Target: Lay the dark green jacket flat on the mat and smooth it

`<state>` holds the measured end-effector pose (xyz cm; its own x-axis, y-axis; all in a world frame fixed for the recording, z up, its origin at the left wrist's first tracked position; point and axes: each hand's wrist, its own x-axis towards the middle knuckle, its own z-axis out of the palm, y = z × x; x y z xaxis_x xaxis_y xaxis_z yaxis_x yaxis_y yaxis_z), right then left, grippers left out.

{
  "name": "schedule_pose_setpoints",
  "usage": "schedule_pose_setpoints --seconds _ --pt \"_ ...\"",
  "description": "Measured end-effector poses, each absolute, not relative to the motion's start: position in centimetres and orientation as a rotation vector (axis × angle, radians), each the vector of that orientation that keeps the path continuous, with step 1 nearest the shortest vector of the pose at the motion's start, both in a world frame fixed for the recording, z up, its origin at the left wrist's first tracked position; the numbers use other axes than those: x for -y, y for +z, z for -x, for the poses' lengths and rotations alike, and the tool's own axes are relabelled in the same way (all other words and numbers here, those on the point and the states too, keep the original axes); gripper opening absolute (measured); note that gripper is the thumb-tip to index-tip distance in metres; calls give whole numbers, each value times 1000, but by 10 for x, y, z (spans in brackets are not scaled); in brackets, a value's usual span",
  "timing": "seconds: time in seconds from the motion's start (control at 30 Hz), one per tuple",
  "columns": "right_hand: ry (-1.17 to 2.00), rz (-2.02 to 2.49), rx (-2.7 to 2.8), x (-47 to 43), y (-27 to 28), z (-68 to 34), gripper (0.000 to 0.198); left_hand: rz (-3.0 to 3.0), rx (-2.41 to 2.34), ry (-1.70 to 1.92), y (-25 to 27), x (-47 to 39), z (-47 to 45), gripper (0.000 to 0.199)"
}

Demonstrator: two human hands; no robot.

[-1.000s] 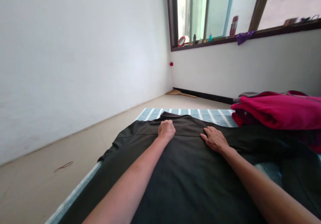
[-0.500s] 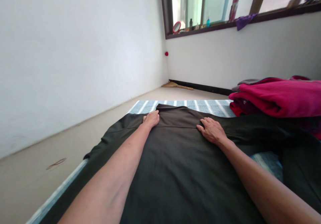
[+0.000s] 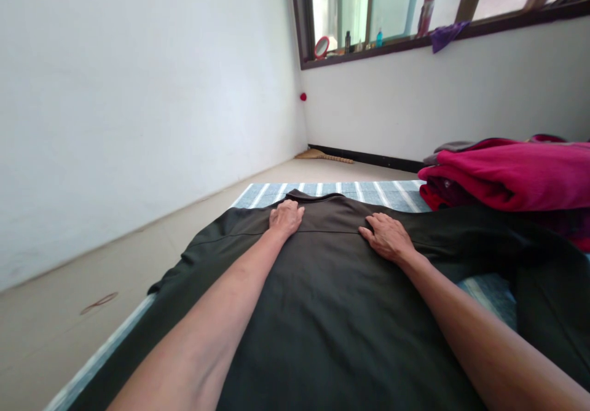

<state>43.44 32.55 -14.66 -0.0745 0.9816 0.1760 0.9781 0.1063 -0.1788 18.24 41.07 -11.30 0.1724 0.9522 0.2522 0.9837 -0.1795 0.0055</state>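
Shifted slightly to the right since half a second earlier, a person's left hand [image 3: 286,217] lay at the base of the collar [image 3: 322,198] of a dark shirt [image 3: 341,313], while the right hand [image 3: 388,235] kept its place. The shirt was spread back side up over a striped sheet [image 3: 396,196], collar at the far end, body stretching toward the near edge. The left hand's fingers were curled; whether they gripped cloth could not be told. The right hand rested with its fingers slightly parted, holding nothing, near the right shoulder. On that side the sleeve [image 3: 483,230] ran outward and bent toward the near side, in front of a pile of clothes [image 3: 516,174] topped with bright pink. A thin loop [image 3: 99,302] lay on the floor [image 3: 50,343] at left. At the far corner was a broom [image 3: 318,155]; farther right, a purple cloth [image 3: 446,36] hung from the windowsill [image 3: 391,49].
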Motion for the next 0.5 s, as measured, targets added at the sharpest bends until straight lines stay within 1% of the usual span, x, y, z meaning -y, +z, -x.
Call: schedule_pose_setpoints --seconds 0.13,0.3,0.5 --pt "28 1948 2128 -326 -145 -435 40 2187 1833 -352 -107 -405 -191 28" --pt "33 1962 2122 -326 -144 -435 40 2287 1734 -309 -98 -422 -200 39" --pt "45 1956 2108 -327 -143 -436 38 2258 1959 -272 -96 -444 -196 30"
